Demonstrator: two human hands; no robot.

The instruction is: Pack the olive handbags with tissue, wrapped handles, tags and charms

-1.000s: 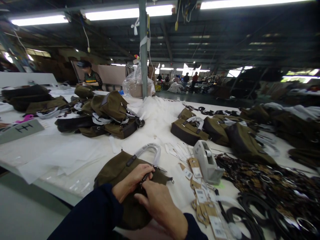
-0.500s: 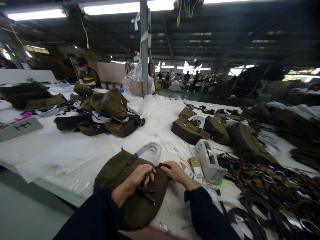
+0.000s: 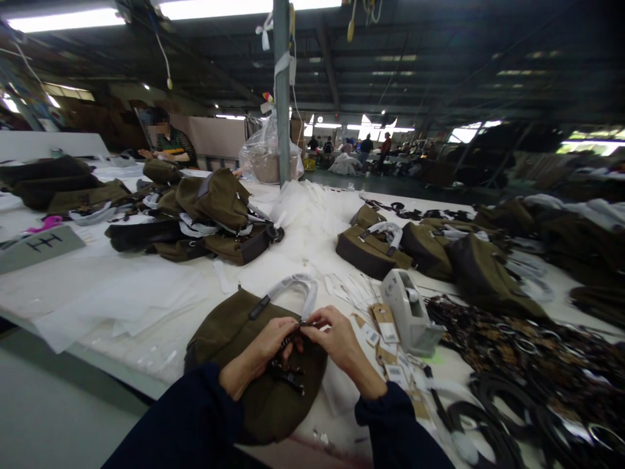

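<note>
Strap [image 3: 286,341] slanted up-right over the bag [image 3: 268,413], lower centre; our left hand [image 3: 267,344] and right hand [image 3: 336,337] pinched it.

Tube lights [image 3: 68,20] glow beneath a dark, beamed ceiling [image 3: 415,71].

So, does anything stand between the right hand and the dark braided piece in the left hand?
Nothing visible does: the right hand meets the left hand at the upper end of the dark braided piece.
</note>
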